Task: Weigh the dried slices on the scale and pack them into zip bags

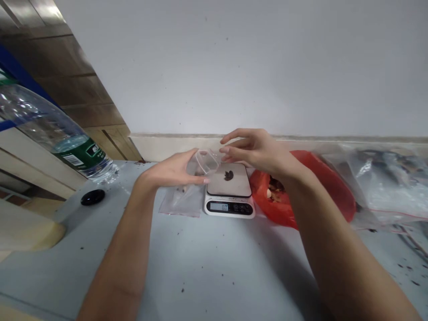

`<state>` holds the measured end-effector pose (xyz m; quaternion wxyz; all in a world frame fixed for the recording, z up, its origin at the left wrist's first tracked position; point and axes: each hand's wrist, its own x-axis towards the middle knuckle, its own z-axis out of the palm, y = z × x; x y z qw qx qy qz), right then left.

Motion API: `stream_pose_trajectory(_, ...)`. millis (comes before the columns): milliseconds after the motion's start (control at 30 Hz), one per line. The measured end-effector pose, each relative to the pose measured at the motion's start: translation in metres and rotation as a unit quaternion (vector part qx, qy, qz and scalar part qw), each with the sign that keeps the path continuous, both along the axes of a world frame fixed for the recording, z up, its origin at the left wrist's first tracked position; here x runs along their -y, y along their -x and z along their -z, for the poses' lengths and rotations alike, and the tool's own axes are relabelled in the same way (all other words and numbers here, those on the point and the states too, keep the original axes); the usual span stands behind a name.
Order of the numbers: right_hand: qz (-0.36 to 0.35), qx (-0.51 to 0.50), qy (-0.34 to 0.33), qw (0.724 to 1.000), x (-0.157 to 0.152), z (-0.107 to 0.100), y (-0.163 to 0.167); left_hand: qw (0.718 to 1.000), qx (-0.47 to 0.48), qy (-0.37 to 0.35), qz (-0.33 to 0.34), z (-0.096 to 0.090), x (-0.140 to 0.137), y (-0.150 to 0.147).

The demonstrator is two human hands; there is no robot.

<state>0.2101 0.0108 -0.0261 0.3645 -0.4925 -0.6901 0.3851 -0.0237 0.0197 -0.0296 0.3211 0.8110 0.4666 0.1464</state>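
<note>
A clear plastic cup (207, 161) lies tilted on its side in my left hand (177, 169), its mouth turned toward the right. My right hand (250, 149) hovers just right of the cup's mouth, fingers apart and curved, and I see nothing in them. Below the hands stands a white kitchen scale (214, 188) whose display reads 0.0. On its plate rests a small dark brown dried piece (229, 175). Left of the scale, partly under my left hand, lies a clear zip bag (182, 207) with a few small pale bits in it.
An open red plastic bag (334, 187) holding brown dried pieces sits right of the scale. Clear bags (394, 187) lie farther right. At left are a large water bottle (60, 129) and a black round lid (92, 197). A white wall (250, 67) rises behind.
</note>
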Motion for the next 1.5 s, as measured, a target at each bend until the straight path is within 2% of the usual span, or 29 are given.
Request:
stream_pose_trajectory(100, 0.053, 0.117, -0.005, 0.992, -0.006, 0.011, 0.002, 0.997, -0.041, 0.065, 0.0, -0.001, 0.001, 0.001)
stream_pose_trajectory(200, 0.024, 0.254, 0.022, 0.967, -0.009, 0.023, 0.007, 0.995, -0.069, 0.066, -0.015, 0.001, -0.002, 0.0)
stream_pose_trajectory(300, 0.001, 0.287, 0.036, 0.957, -0.01, 0.028, 0.01, 0.991, -0.111, 0.071, -0.024, 0.005, -0.005, -0.002)
stream_pose_trajectory(400, -0.008, 0.238, 0.015, 0.971, -0.009, 0.024, 0.008, 0.992, -0.11, 0.066, -0.013, 0.007, -0.006, -0.006)
stream_pose_trajectory(533, -0.074, 0.078, -0.051, 0.993, -0.001, 0.009, 0.0, 0.996, -0.056, 0.056, 0.029, 0.005, -0.002, -0.011)
stream_pose_trajectory(667, -0.084, 0.117, -0.146, 0.979, 0.007, -0.001, -0.013, 0.998, 0.009, 0.002, 0.057, -0.003, 0.002, -0.01)
stream_pose_trajectory(767, -0.097, 0.118, -0.178, 0.972, 0.012, -0.008, -0.022, 0.991, 0.104, -0.015, 0.083, -0.008, 0.005, -0.009)
stream_pose_trajectory(867, -0.078, 0.052, -0.179, 0.979, 0.018, -0.015, -0.028, 0.979, 0.193, -0.019, 0.07, -0.012, 0.01, -0.012)
stream_pose_trajectory(967, -0.06, -0.012, -0.161, 0.985, 0.024, -0.019, -0.031, 0.967, 0.247, -0.054, 0.019, -0.014, 0.014, -0.018)
stream_pose_trajectory(1167, 0.016, -0.004, -0.144, 0.989, 0.027, -0.023, -0.035, 0.95, 0.281, -0.099, -0.093, -0.011, 0.01, -0.024)
stream_pose_trajectory(1233, 0.015, 0.007, -0.137, 0.99, 0.027, -0.024, -0.038, 0.95, 0.281, -0.091, -0.095, -0.01, 0.01, -0.024)
stream_pose_trajectory(1333, 0.006, 0.019, -0.125, 0.992, 0.027, -0.024, -0.041, 0.96, 0.265, -0.073, -0.062, -0.012, 0.013, -0.025)
stream_pose_trajectory(1500, -0.03, 0.054, -0.1, 0.993, 0.031, -0.025, -0.042, 0.958, 0.252, -0.126, -0.051, -0.013, 0.015, -0.033)
